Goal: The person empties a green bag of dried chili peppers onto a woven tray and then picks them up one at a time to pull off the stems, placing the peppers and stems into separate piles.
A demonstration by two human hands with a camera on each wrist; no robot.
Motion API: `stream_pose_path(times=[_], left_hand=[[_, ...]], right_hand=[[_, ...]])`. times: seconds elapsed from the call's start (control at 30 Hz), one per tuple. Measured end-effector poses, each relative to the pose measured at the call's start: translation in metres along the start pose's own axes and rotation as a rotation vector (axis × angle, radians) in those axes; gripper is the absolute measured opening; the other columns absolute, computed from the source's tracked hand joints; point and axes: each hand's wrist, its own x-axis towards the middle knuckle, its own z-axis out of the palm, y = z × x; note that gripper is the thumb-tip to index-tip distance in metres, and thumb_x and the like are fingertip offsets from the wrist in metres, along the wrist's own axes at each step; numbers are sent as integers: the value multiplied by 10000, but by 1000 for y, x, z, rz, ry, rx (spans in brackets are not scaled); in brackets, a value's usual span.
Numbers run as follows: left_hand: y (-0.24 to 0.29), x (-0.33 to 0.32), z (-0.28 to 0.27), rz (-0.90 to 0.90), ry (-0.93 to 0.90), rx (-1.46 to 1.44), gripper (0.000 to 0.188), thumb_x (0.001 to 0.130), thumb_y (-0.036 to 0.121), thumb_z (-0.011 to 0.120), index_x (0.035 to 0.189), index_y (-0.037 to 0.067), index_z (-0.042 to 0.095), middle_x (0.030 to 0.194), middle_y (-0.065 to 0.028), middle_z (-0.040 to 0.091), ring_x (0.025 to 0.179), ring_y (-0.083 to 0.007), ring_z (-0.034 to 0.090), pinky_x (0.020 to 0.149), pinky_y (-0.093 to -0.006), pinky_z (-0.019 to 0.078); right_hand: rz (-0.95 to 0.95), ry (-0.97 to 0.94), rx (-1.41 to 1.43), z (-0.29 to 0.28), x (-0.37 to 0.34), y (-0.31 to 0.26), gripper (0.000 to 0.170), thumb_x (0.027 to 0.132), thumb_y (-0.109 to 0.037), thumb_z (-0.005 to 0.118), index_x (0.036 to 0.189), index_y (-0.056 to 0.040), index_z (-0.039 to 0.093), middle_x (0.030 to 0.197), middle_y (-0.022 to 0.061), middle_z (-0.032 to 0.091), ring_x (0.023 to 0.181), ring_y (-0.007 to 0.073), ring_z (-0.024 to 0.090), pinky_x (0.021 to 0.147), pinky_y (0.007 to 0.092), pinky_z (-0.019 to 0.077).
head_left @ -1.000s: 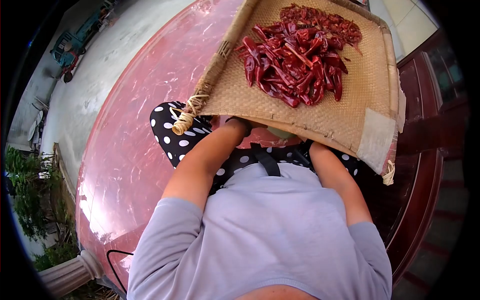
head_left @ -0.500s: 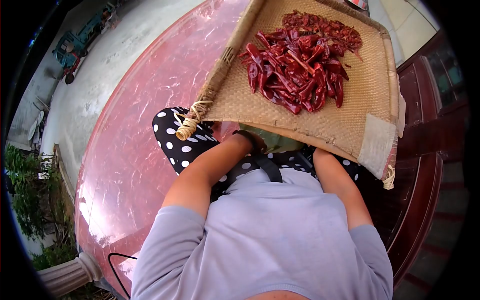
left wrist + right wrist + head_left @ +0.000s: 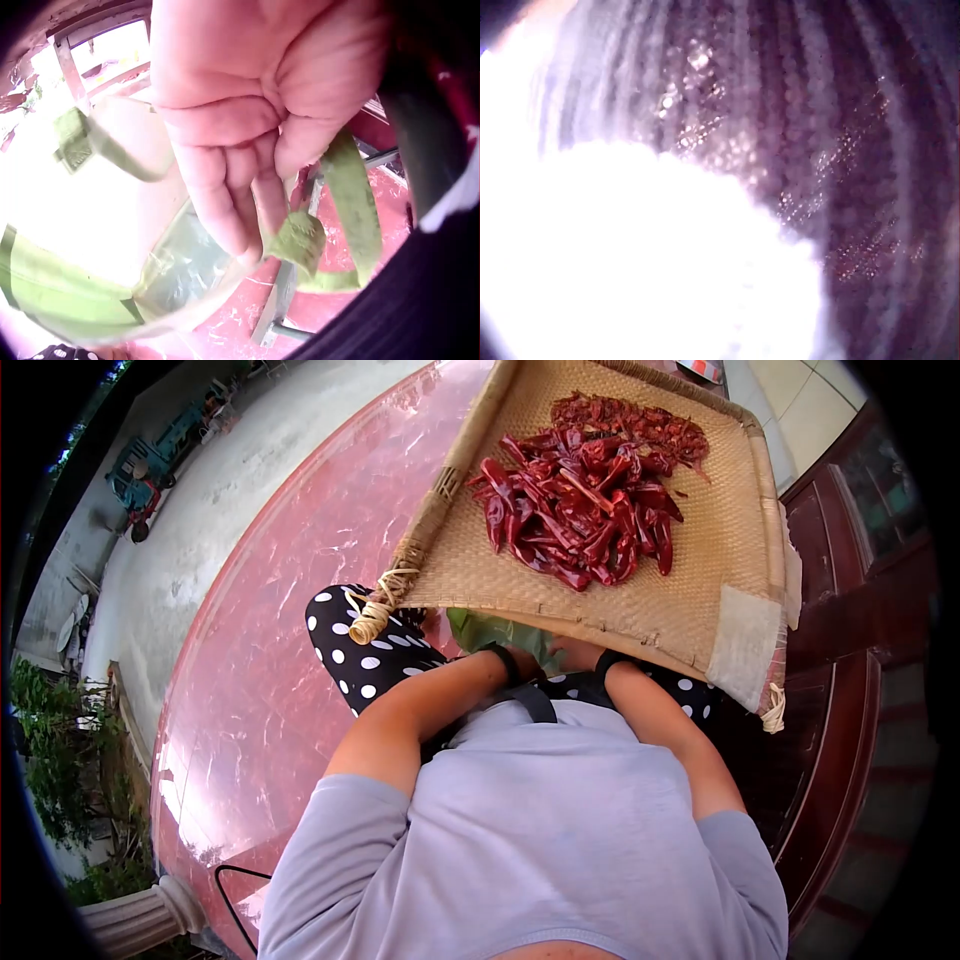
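My left hand is low over my lap, just below the near edge of a woven bamboo tray. In the left wrist view its loosely bent fingers reach down to the rim of a pale bag with green strap handles. Green material of the bag shows under the tray. Beside it is my right hand, partly under the tray edge; whether its fingers grip anything I cannot tell. The right wrist view has a blurred, striped surface and strong glare.
The bamboo tray holds a heap of glossy dried red chillies and a pile of smaller red pieces. It slants over my lap and a red marbled table. Dark red wooden doors stand at the right.
My right hand has come out from under the tray toward the left hand. The green bag has shifted leftward, and more of it shows below the tray edge.
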Motion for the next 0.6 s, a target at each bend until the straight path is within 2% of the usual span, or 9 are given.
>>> stream_pose_path(times=[0.03,0.13,0.23,0.33,0.43,0.6], left_hand=[[7,-9,-11,-23,-45,-18,377,927,201,510,1276,237,648,1186,-140,682,1077,-344,667,926,-434,528],[3,-14,-10,-35,-25,-6,348,921,223,523,1226,237,691,1191,-134,682,1083,-346,666,937,-436,523],[-1,-7,-12,-155,-161,-13,358,930,231,525,1255,233,677,1238,-128,667,1127,-340,646,979,-435,498],[-13,-1,-3,-202,-118,-234,360,933,201,525,1261,212,673,1282,-131,648,1182,-338,615,1024,-423,463],[-2,-16,-24,-245,-162,-330,366,945,177,504,1273,202,666,1313,-126,631,1217,-328,591,1054,-412,433],[-21,0,-15,-207,30,-209,371,955,176,494,1285,209,659,1328,-121,621,1212,-319,592,1069,-399,412]], right_hand=[[-55,-142,-146,-4,-2,-3,469,782,-255,653,1234,-129,659,1267,175,629,1181,332,581,1016,436,442],[81,19,-55,6,2,8,460,822,-285,635,1256,-134,643,1268,174,629,1187,329,578,1032,434,429],[143,157,18,16,10,17,444,848,-295,618,1261,-135,639,1269,174,629,1190,326,577,1040,432,422],[177,266,61,28,17,24,428,873,-304,601,1266,-137,636,1270,173,629,1193,323,576,1048,429,416],[204,392,92,41,23,30,414,899,-314,584,1271,-139,632,1271,172,629,1196,320,575,1056,427,410],[223,591,128,50,23,40,400,926,-323,566,1276,-140,628,1272,172,629,1199,317,575,1064,424,403]])
